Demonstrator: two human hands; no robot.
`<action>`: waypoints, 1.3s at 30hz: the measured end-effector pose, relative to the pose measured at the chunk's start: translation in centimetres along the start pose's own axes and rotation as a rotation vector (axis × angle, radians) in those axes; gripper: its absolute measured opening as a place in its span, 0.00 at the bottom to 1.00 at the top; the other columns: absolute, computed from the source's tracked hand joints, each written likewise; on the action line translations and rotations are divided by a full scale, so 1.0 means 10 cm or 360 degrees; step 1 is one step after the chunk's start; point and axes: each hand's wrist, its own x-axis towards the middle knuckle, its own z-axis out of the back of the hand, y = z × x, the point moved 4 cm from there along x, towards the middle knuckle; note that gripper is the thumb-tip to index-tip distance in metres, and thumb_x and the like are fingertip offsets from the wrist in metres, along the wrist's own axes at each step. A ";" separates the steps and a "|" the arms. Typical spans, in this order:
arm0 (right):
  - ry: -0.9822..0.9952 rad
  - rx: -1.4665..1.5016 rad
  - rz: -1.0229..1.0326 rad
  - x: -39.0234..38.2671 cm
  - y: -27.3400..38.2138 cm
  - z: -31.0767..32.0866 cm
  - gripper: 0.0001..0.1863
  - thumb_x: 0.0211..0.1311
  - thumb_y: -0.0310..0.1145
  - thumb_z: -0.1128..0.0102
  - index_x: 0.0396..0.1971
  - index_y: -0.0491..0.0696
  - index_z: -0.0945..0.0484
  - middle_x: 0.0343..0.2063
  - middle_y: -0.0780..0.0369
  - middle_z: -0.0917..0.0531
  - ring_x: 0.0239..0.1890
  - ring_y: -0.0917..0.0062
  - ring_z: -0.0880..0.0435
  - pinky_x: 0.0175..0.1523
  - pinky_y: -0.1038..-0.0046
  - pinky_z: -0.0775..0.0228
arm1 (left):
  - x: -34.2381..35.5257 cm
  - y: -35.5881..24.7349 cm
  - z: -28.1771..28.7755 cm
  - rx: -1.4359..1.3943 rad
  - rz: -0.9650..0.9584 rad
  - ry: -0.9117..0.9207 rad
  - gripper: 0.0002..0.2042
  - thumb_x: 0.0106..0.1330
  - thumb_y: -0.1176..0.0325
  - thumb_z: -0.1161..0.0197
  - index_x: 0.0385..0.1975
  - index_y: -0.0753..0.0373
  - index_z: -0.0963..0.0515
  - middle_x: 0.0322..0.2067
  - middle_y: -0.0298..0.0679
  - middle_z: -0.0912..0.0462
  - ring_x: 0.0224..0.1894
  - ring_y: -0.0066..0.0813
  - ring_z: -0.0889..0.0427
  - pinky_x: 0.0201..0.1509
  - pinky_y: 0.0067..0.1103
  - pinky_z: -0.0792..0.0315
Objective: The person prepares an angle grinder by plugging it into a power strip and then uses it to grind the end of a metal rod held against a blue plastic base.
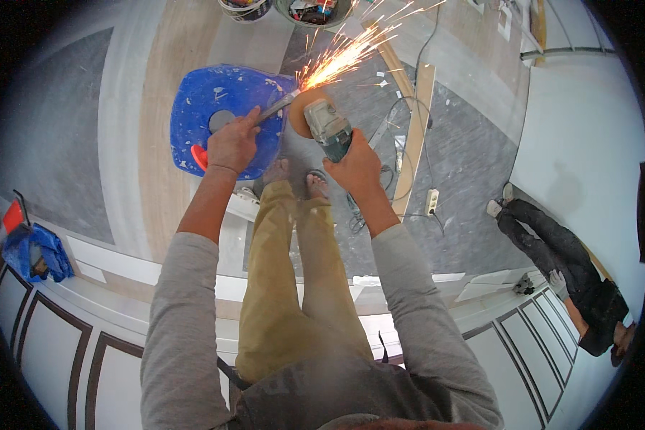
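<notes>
My left hand is closed on a flat grey metal bar over a paint-spattered blue plastic object, which has a red part near my wrist. My right hand grips a grey-green angle grinder. Its orange-brown disc is at the bar's far end, and bright sparks fly up and to the right from there. My feet are just below, between the blue object and the grinder's cord.
Wooden boards, cables and a power strip lie on the grey floor. Two buckets stand at the top. A person in dark clothes is at the right by a white wall. A blue bag is at the left.
</notes>
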 end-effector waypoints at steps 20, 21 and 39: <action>0.0071 0.0088 -0.0073 0.13 0.06 0.03 0.36 0.36 0.39 0.26 0.48 0.40 0.30 0.40 0.47 0.19 0.44 0.51 0.18 0.48 0.58 0.26 | 0.02 -0.04 0.01 0.0042 -0.0004 -0.0011 0.21 0.67 0.58 0.43 0.61 0.41 0.30 0.44 0.39 0.17 0.43 0.44 0.17 0.43 0.38 0.23; 0.0062 0.0085 -0.0056 0.13 0.05 0.03 0.36 0.36 0.39 0.26 0.48 0.40 0.30 0.40 0.47 0.19 0.44 0.51 0.18 0.48 0.58 0.25 | 0.02 -0.04 0.02 0.0036 0.0002 0.0003 0.21 0.67 0.58 0.43 0.61 0.41 0.30 0.44 0.39 0.17 0.43 0.44 0.17 0.43 0.39 0.23; 0.0049 0.0153 -0.0023 0.00 -0.01 -0.03 0.31 0.41 0.38 0.27 0.46 0.45 0.31 0.40 0.50 0.20 0.45 0.51 0.19 0.47 0.56 0.26 | 0.01 0.00 -0.02 0.0078 0.0008 -0.0012 0.22 0.66 0.59 0.42 0.61 0.42 0.29 0.44 0.40 0.17 0.43 0.45 0.17 0.44 0.37 0.22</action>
